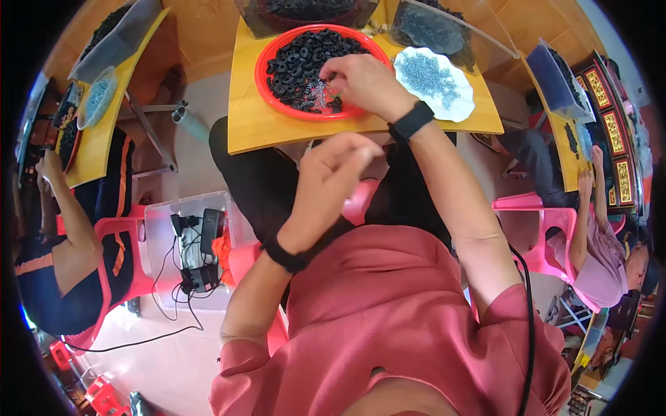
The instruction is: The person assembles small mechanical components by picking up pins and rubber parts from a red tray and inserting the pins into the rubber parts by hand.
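My right hand (364,82) reaches over the right side of a round red tray (303,115), its fingers bent down and drawn together at the contents. Whatever they pinch is too small to make out. The tray is heaped with small black ring-like parts (298,64), and some tiny silvery pieces (318,94) lie in its near part. Just off the table's front edge, above my lap, my left hand (329,182) is closed with thumb and fingers together; anything inside is hidden. Right of the tray stands a white scalloped plate (463,107) of small bluish, shiny pieces (429,75).
Clear bins of dark parts (433,31) stand along the back of the yellow table (243,132). At lower left, a clear plastic box (163,267) holds black devices and cables. People sit at similar tables on the left (62,277) and right (596,256).
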Available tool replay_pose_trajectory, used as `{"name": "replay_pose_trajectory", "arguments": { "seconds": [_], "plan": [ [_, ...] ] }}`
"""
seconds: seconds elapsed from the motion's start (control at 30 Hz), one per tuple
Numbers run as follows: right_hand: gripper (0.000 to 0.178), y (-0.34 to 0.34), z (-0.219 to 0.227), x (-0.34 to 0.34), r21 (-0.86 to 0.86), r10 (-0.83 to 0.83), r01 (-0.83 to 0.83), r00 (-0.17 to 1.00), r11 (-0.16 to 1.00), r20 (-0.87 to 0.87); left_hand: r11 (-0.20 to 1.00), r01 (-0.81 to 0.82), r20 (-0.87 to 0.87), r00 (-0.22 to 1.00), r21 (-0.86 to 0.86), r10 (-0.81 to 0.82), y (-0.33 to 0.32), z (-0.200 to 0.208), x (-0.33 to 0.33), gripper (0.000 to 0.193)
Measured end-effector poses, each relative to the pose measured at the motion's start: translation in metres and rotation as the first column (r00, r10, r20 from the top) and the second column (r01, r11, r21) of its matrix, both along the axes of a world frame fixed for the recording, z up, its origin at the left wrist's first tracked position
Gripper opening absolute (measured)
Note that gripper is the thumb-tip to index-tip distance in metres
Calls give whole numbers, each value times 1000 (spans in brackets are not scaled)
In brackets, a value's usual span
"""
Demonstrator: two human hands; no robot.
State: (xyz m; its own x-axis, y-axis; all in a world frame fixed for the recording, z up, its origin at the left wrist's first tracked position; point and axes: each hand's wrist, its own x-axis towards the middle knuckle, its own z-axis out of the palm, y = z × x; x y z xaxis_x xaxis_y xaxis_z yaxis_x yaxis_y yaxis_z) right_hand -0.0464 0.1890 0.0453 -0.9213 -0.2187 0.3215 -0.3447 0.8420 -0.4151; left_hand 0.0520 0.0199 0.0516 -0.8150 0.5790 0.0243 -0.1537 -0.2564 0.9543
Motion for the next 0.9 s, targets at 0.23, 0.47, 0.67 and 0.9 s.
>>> {"name": "replay_pose_trajectory", "arguments": {
  "seconds": [0.23, 0.47, 0.67, 0.9],
  "plan": [
    [16, -21, -9, -29, 212, 108, -115, 993, 971, 42, 989, -144, 203, 968, -38, 149, -12, -38, -24, 17],
    [13, -5, -18, -37, 409, -40, 24, 999, 912, 31, 981, -192, 207, 959, -25, 193, -15, -45, -30, 17],
    [12, 6, 1, -23, -77, -27, 35, 994, 996, 103, 976, -217, 247, 945, -15, 214, -20, -53, -37, 17],
    [10, 5, 1, -23, -223, 95, -68, 989, 973, 114, 973, -229, 288, 933, 13, 216, -21, -59, -41, 18]
  ]
}}
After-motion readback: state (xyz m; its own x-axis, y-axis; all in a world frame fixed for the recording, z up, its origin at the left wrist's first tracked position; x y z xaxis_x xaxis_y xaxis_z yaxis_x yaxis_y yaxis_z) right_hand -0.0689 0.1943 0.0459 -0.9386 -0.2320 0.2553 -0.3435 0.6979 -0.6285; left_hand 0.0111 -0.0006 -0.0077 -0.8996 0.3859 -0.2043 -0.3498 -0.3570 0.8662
